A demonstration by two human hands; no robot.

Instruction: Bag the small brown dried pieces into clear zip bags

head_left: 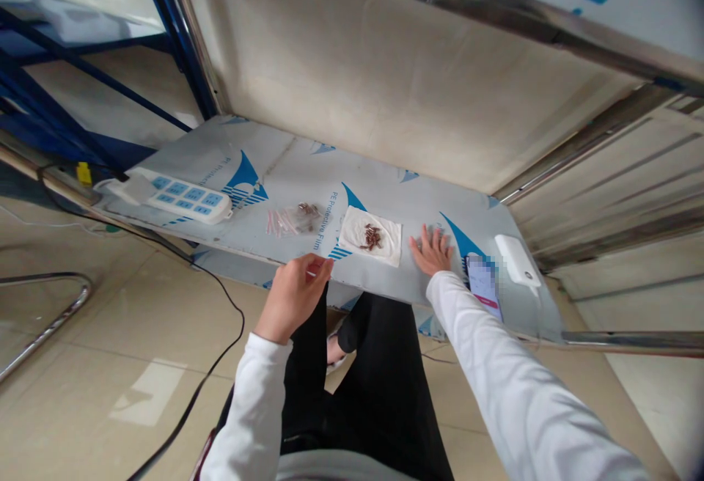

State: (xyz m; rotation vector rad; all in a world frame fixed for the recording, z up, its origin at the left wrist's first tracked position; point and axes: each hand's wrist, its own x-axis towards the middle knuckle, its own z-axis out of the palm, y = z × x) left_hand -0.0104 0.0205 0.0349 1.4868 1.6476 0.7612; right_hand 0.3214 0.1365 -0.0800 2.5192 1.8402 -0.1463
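Observation:
My left hand [297, 294] is held in the air by the shelf's front edge, thumb and fingers pinched together. Whatever is between them, if anything, is too small to make out. With fingers spread, my right hand [433, 251] rests on the film-covered metal shelf [374, 188], just right of a white tissue [390, 250]. A small heap of brown pieces [372, 237] lies on that tissue; their exact kind is unclear. Left of it are clear plastic bags [283, 221] with reddish strips, and more small brown pieces [308, 209] appear in or on them.
A white power strip [190, 201] with blue sockets and a plugged-in adapter occupies the left end. To the right lie a phone [484, 287] and a white device [515, 259] with a cable. A black cord [234, 305] hangs down to the floor. Another shelf edge [495, 23] overhangs above.

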